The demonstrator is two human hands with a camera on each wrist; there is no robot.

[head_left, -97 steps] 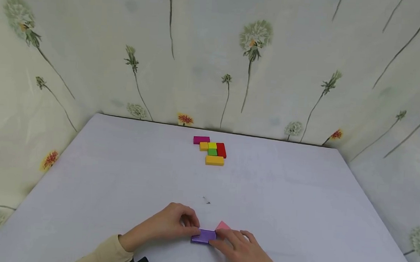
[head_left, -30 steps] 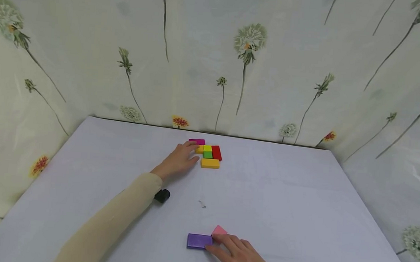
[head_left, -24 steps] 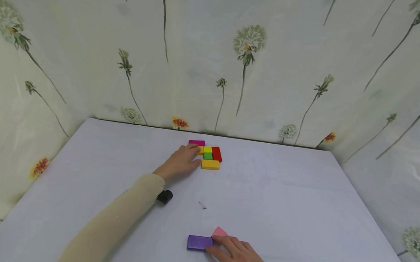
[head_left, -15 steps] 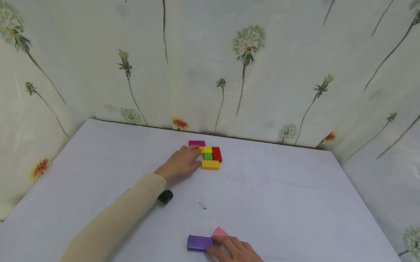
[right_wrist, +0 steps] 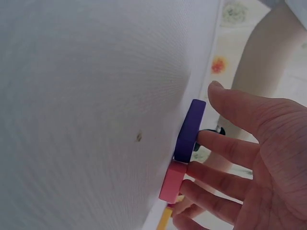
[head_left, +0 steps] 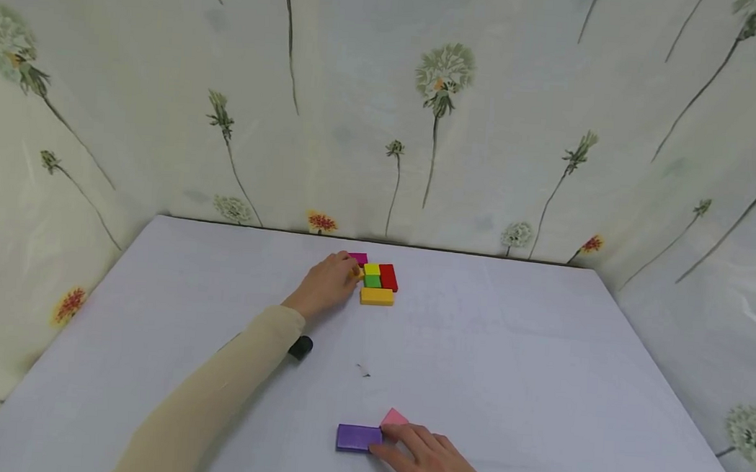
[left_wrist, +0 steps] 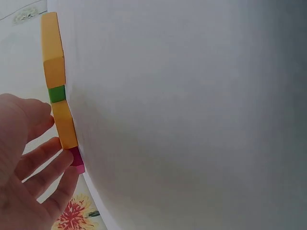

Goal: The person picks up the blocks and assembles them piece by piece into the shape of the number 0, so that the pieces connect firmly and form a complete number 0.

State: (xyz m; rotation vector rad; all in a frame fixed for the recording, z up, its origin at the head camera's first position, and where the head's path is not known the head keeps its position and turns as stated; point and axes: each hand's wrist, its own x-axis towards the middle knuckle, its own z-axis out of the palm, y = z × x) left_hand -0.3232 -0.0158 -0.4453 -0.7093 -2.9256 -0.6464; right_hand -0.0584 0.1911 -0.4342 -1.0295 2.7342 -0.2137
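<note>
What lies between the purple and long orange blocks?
In the head view, tabletop with a small dark mark separates the purple block from the long orange block.

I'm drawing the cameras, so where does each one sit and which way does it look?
Head: worn on the head, facing forward and down over the white table; the left arm, left grip and right grip show.
Left wrist: worn on that wrist, facing the small orange block and green block; the left grip shows.
Right wrist: worn on that wrist, facing the purple block and pink block; the right grip shows, with the left arm beyond.
Shared: head and right wrist both show the purple block and pink block.
</note>
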